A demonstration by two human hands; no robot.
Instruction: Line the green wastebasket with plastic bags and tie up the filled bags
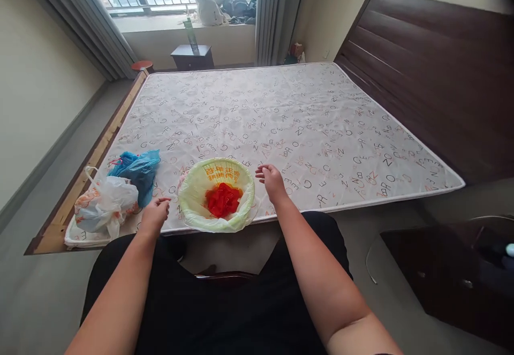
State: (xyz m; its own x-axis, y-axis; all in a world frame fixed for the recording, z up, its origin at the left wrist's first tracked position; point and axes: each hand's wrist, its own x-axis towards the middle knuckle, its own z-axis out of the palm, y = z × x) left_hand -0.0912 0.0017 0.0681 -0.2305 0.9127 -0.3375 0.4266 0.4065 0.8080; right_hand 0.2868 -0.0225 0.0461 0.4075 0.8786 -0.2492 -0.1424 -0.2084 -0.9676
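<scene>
A round waste basket (pixel 185 197) stands near the front edge of the mattress, lined with a pale yellow-green plastic bag that folds over its rim. Crumpled red plastic (pixel 224 200) lies inside it. My left hand (pixel 156 216) hovers to the left of the basket, fingers loosely stretched and holding nothing. Close beside that hand are a blue plastic bag (pixel 138 173) and a white plastic bag (pixel 106 202) with orange print, its handles knotted. On the basket's right, apart from the rim, my right hand (pixel 272 181) is empty with its fingers slightly bent and apart.
The letter-printed mattress (pixel 257 108) spreads ahead on a wooden bed frame (pixel 92 154). A dark headboard (pixel 433 76) rises at right. A small nightstand (pixel 193 57) and a red stool (pixel 142 66) stand by the window. A dark cabinet (pixel 445 269) is at lower right.
</scene>
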